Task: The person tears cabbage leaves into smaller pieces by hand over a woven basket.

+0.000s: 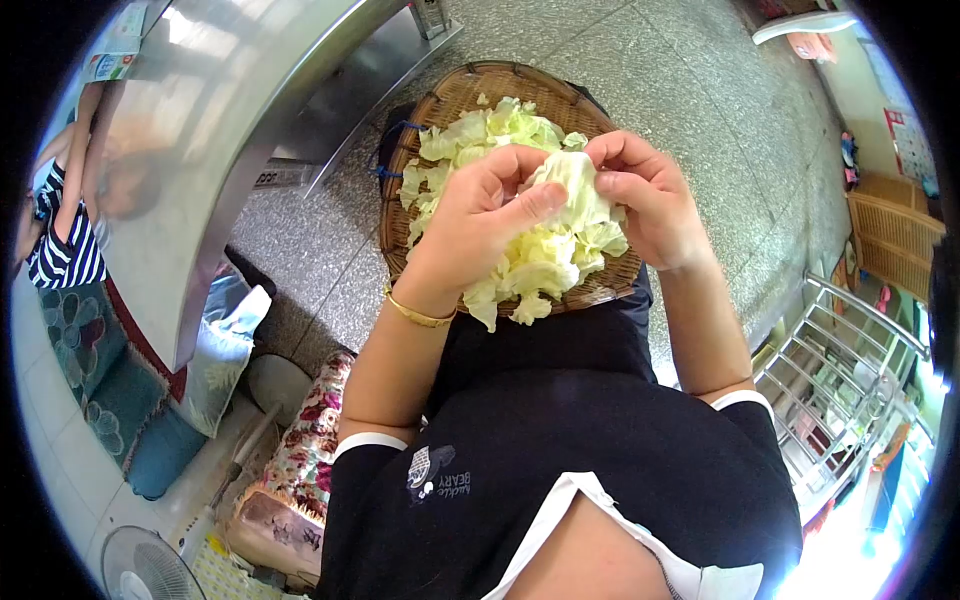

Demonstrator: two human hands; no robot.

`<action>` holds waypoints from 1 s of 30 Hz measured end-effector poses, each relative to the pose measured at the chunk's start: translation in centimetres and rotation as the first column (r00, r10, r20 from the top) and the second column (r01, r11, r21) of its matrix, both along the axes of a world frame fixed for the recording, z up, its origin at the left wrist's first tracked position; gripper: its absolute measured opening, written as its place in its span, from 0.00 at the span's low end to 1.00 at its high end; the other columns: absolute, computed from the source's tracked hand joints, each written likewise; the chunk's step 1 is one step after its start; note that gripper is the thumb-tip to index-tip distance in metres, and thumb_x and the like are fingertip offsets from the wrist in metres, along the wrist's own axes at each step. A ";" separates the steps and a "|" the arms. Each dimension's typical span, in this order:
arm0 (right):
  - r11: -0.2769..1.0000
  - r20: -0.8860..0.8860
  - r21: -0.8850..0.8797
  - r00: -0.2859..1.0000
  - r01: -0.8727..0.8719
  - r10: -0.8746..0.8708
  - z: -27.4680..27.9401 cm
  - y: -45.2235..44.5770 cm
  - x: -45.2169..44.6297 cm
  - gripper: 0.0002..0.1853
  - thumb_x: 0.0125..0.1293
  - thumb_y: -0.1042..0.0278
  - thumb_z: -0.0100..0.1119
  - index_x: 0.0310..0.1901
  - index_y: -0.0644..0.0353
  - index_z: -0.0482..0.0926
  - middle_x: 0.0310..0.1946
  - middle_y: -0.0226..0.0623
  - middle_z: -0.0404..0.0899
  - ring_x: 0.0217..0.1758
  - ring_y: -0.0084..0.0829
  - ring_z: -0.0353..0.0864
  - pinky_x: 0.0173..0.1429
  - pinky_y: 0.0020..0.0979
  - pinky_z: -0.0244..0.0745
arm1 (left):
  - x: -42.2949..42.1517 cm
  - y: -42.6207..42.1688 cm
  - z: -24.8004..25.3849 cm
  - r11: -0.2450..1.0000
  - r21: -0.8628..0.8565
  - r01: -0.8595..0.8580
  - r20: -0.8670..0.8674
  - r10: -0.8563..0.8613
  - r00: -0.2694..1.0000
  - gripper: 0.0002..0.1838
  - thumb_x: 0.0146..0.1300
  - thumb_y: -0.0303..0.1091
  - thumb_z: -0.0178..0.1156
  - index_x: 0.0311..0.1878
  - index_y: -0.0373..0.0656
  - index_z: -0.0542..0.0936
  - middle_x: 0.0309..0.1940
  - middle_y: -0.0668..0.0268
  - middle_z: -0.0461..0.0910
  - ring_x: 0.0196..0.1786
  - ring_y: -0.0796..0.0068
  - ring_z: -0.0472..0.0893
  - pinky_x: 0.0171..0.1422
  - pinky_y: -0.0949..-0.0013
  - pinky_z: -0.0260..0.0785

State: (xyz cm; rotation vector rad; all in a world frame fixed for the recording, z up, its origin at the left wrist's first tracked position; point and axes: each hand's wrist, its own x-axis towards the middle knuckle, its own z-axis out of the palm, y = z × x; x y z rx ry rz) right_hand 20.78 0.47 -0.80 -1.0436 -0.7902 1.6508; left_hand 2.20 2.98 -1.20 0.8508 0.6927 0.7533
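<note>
A pale green cabbage leaf (572, 190) is held up between my two hands. My left hand (492, 205), with a gold bangle at its wrist, pinches the leaf's left side between thumb and fingers. On the other side, my right hand (648, 195) grips the leaf's upper right edge with thumb and fingertips. Below them, a shallow woven basket (402, 225) rests on my lap, holding many torn cabbage pieces (540, 265). Some pieces lie at the basket's near rim. My fingers hide part of the leaf.
A shiny metal-edged table (240, 130) stands at the left, with a person in a striped top (68, 225) beyond it. Speckled floor tiles (700, 100) spread ahead. A metal rack (840, 340) is at the right, and a fan (150, 568) at the lower left.
</note>
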 end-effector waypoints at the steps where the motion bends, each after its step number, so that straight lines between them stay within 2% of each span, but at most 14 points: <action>1: 1.000 0.000 -0.001 1.000 0.000 0.000 0.1 0.0 0.0 0.09 0.63 0.73 0.55 0.44 0.63 0.75 0.32 0.26 0.76 0.34 0.16 0.73 0.39 0.18 0.69 | -0.1 0.0 -0.1 0.999 0.004 0.039 -0.010 -0.039 0.999 0.10 0.65 0.30 0.57 0.45 0.34 0.75 0.36 0.69 0.77 0.38 0.85 0.75 0.43 0.79 0.68; 4: 0.989 0.011 -0.117 0.995 -0.093 0.095 0.4 -0.2 -0.1 0.08 0.64 0.71 0.56 0.44 0.61 0.74 0.31 0.25 0.75 0.27 0.12 0.70 0.31 0.15 0.66 | 0.0 -0.1 0.1 0.999 0.041 -0.011 -0.037 0.013 0.999 0.08 0.65 0.30 0.57 0.42 0.35 0.75 0.33 0.71 0.77 0.35 0.86 0.74 0.40 0.81 0.67; 8: 0.999 0.258 0.008 0.965 -0.049 0.045 0.0 -0.5 -1.2 0.07 0.63 0.72 0.60 0.41 0.60 0.74 0.30 0.26 0.75 0.23 0.13 0.69 0.26 0.15 0.65 | -0.3 -0.3 0.2 0.992 0.118 -0.033 -0.125 0.047 0.991 0.06 0.65 0.29 0.57 0.40 0.36 0.75 0.31 0.71 0.76 0.32 0.87 0.73 0.36 0.81 0.66; 11: 0.934 -0.038 0.026 0.934 0.356 -0.355 0.3 -0.2 -1.1 0.06 0.64 0.73 0.58 0.41 0.61 0.73 0.31 0.32 0.77 0.24 0.18 0.73 0.26 0.20 0.71 | -1.4 -0.1 0.8 0.951 0.166 -0.259 -0.040 0.269 0.962 0.06 0.67 0.30 0.53 0.40 0.36 0.74 0.28 0.71 0.74 0.29 0.85 0.71 0.34 0.79 0.64; 14: 0.890 -0.080 0.225 0.918 0.397 -0.389 -0.9 0.5 1.9 0.05 0.65 0.73 0.55 0.42 0.59 0.74 0.33 0.32 0.78 0.28 0.21 0.76 0.29 0.20 0.73 | -4.4 0.7 0.5 0.905 0.204 -0.373 0.004 0.380 0.925 0.06 0.65 0.27 0.55 0.42 0.35 0.75 0.31 0.69 0.76 0.31 0.83 0.73 0.36 0.78 0.67; 15: 0.916 0.204 0.264 0.910 0.303 -0.360 -1.1 0.2 2.2 0.10 0.65 0.69 0.58 0.46 0.61 0.75 0.33 0.32 0.78 0.29 0.22 0.76 0.33 0.22 0.74 | -4.9 0.5 0.5 0.888 0.350 -0.299 -0.177 0.376 0.909 0.08 0.63 0.28 0.58 0.43 0.35 0.77 0.31 0.68 0.77 0.30 0.82 0.74 0.35 0.77 0.68; 16: 0.916 0.202 0.264 0.911 0.302 -0.359 -1.2 -0.1 2.4 0.10 0.65 0.69 0.58 0.46 0.61 0.75 0.33 0.32 0.78 0.29 0.22 0.76 0.33 0.22 0.74 | -5.3 0.4 0.4 0.859 0.473 -0.196 -0.350 0.387 0.853 0.10 0.62 0.29 0.60 0.44 0.36 0.78 0.30 0.68 0.78 0.30 0.81 0.75 0.35 0.77 0.70; 18: 0.937 0.645 0.131 0.746 -0.323 0.167 -1.1 -0.4 2.5 0.16 0.63 0.67 0.59 0.52 0.62 0.75 0.35 0.33 0.79 0.30 0.23 0.76 0.38 0.24 0.75 | -6.0 0.2 -0.4 0.833 0.553 0.030 -0.553 0.340 0.761 0.15 0.55 0.29 0.66 0.46 0.39 0.80 0.31 0.66 0.79 0.32 0.73 0.77 0.37 0.74 0.71; 19: 0.932 0.720 0.027 0.654 -0.361 0.232 -1.7 -0.9 2.5 0.19 0.63 0.67 0.59 0.56 0.61 0.74 0.40 0.34 0.80 0.33 0.24 0.77 0.42 0.26 0.76 | -6.0 -0.1 -0.6 0.714 0.684 0.146 -0.593 0.428 0.682 0.16 0.52 0.29 0.67 0.45 0.41 0.80 0.32 0.65 0.78 0.34 0.70 0.77 0.39 0.72 0.70; 20: 0.933 0.721 0.028 0.653 -0.360 0.230 -1.9 -1.3 2.8 0.19 0.63 0.67 0.59 0.56 0.61 0.74 0.40 0.34 0.80 0.33 0.24 0.77 0.42 0.26 0.76 | -6.1 -0.4 -0.7 0.572 0.773 0.275 -0.603 0.525 0.601 0.16 0.49 0.28 0.68 0.44 0.43 0.81 0.32 0.64 0.78 0.37 0.67 0.77 0.41 0.70 0.70; 22: 0.952 0.688 -0.044 0.682 -0.302 0.248 -1.9 -2.2 3.4 0.17 0.64 0.68 0.57 0.54 0.61 0.75 0.44 0.35 0.80 0.36 0.24 0.79 0.45 0.26 0.76 | -7.7 -1.8 -0.6 0.578 0.738 0.348 -0.651 0.472 0.595 0.18 0.46 0.28 0.68 0.44 0.43 0.80 0.35 0.64 0.76 0.41 0.63 0.75 0.46 0.65 0.68; 24: 0.977 0.587 -0.001 0.791 -0.211 0.171 -1.6 -2.9 3.3 0.13 0.65 0.72 0.56 0.51 0.63 0.77 0.42 0.35 0.81 0.39 0.25 0.80 0.46 0.26 0.76 | -8.8 -3.2 -0.8 0.496 0.608 0.620 -0.738 0.066 0.671 0.18 0.45 0.28 0.68 0.43 0.45 0.81 0.35 0.66 0.75 0.40 0.66 0.75 0.44 0.65 0.67; 27: 0.970 0.334 0.240 0.934 0.047 -0.128 -2.5 -4.0 4.3 0.10 0.63 0.81 0.54 0.46 0.66 0.78 0.41 0.35 0.82 0.47 0.30 0.80 0.53 0.30 0.75 | -7.4 -5.0 0.2 0.417 0.563 0.713 -0.786 0.005 0.618 0.14 0.44 0.28 0.68 0.38 0.45 0.81 0.33 0.66 0.75 0.38 0.65 0.75 0.41 0.64 0.68; 30: 0.933 0.429 0.336 0.903 -0.131 -0.028 -1.0 -4.3 4.1 0.11 0.61 0.76 0.59 0.46 0.64 0.79 0.36 0.39 0.82 0.50 0.34 0.78 0.56 0.36 0.73 | -7.0 -6.1 -1.5 0.342 0.596 0.726 -0.801 0.192 0.567 0.11 0.44 0.27 0.68 0.34 0.45 0.81 0.29 0.66 0.75 0.35 0.65 0.75 0.40 0.64 0.69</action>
